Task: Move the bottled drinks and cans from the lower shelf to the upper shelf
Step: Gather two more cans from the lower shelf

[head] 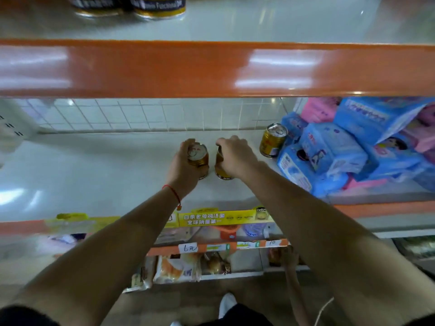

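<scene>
Three gold cans stand on the white lower shelf (94, 180). My left hand (183, 170) grips the left can (199, 155) around its side, the silver lid showing. My right hand (234, 156) grips the middle can (220, 167) from above, covering its top. A third gold can (273, 140) stands alone to the right, next to the blue packs. On the upper shelf (259, 24), at the top left, stand two gold cans (131, 7), only their lower parts in view.
The orange front edge (211, 69) of the upper shelf runs across the view above my hands. Blue and pink soft packs (341, 151) are piled at the right of the lower shelf. Below hang yellow price strips (223, 218) and snack packets (179, 267).
</scene>
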Demonstrator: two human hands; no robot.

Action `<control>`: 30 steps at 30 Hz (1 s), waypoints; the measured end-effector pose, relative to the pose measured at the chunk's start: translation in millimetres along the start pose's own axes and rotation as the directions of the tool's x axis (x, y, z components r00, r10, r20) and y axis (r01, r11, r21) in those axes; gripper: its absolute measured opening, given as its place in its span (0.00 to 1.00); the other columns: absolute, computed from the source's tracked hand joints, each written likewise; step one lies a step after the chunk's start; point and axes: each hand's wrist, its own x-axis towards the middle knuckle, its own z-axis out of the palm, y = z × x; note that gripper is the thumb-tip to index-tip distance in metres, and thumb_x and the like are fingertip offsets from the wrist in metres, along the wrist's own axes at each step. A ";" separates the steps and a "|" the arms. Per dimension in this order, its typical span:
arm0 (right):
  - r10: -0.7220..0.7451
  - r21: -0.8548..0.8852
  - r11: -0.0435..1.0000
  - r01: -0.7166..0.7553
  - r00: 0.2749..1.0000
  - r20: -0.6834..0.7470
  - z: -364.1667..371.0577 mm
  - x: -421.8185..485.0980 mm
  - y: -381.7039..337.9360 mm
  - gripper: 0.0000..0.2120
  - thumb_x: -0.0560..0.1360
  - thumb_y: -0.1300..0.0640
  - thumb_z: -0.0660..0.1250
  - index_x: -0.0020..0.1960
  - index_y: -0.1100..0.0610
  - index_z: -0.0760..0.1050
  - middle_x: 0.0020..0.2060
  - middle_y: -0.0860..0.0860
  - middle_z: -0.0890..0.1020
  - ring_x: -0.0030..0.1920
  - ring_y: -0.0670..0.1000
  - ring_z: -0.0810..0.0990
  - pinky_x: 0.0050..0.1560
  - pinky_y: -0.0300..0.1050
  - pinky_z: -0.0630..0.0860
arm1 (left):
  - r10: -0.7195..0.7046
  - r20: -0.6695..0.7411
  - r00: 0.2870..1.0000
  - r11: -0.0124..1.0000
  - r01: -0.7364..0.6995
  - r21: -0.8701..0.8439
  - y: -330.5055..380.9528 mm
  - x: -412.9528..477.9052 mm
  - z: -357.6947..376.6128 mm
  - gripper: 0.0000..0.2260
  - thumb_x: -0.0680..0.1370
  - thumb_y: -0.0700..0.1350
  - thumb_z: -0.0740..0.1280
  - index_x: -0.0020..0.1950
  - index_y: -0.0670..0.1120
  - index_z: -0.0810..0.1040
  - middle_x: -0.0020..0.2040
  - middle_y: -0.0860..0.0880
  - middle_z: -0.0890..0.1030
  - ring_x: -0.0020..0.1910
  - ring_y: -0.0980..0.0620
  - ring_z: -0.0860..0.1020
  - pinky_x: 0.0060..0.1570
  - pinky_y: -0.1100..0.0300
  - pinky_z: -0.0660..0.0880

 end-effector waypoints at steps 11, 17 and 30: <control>0.012 0.082 0.997 -0.003 0.995 -0.103 37.0 -52.9 -52.1 0.31 0.71 0.56 0.74 0.72 0.51 0.67 0.62 0.57 0.72 0.63 0.60 0.70 0.59 0.54 0.71 | 0.110 0.136 0.985 0.994 -0.112 0.008 -31.0 -64.7 -63.0 0.38 0.66 0.40 0.80 0.73 0.51 0.68 0.62 0.46 0.79 0.61 0.46 0.78 0.60 0.51 0.77; 0.091 0.567 0.822 -0.050 0.995 -0.045 47.8 -76.6 -22.2 0.46 0.65 0.59 0.80 0.76 0.52 0.59 0.68 0.54 0.75 0.67 0.54 0.74 0.66 0.46 0.71 | 0.098 0.170 0.981 0.995 -0.095 -0.027 -32.3 -73.3 -65.6 0.45 0.67 0.37 0.79 0.78 0.52 0.59 0.66 0.45 0.77 0.64 0.46 0.76 0.59 0.57 0.73; 0.217 0.746 0.666 0.018 0.952 -0.217 96.0 -82.6 -16.0 0.37 0.65 0.55 0.80 0.69 0.54 0.69 0.62 0.51 0.74 0.61 0.48 0.74 0.63 0.50 0.75 | -0.072 -0.037 0.997 0.995 0.070 -0.066 -44.2 -86.4 -43.6 0.34 0.65 0.47 0.81 0.67 0.50 0.71 0.58 0.50 0.82 0.56 0.48 0.81 0.55 0.49 0.79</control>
